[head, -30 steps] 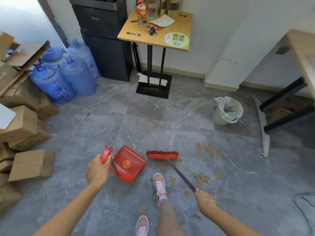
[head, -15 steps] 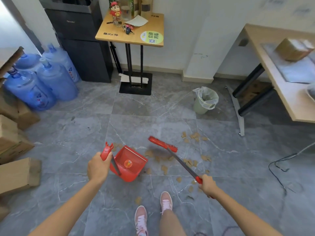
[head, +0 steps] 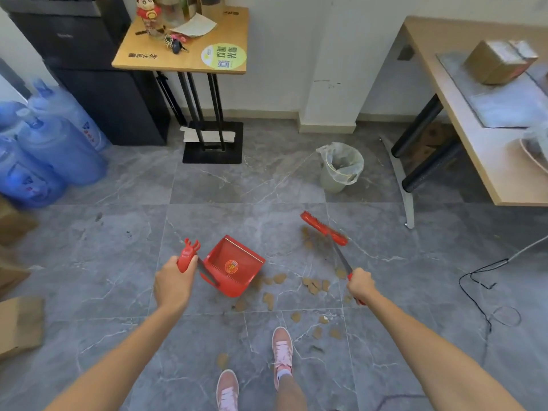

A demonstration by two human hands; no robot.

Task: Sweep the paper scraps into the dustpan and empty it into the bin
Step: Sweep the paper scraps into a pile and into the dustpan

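My left hand (head: 172, 281) grips the red handle of the red dustpan (head: 234, 265), whose pan sits low over the grey floor just right of that hand. My right hand (head: 360, 284) grips the broom handle; the red broom head (head: 323, 228) is raised out ahead and to the right of the pan. Several brown paper scraps (head: 314, 286) lie scattered between the pan and my right hand and down toward my pink shoes. The bin (head: 341, 167), pale green with a clear liner, stands farther back on the floor.
A small wooden table (head: 184, 59) on a black stand is at the back wall. Blue water jugs (head: 53, 152) and cardboard boxes (head: 17, 324) line the left side. A desk (head: 474, 120) with black legs fills the right; a black cable (head: 480, 292) trails on the floor.
The broom head has swung to the right, away from the dustpan mouth, and now points toward the bin. My view has turned right. The dustpan stays in my left hand.
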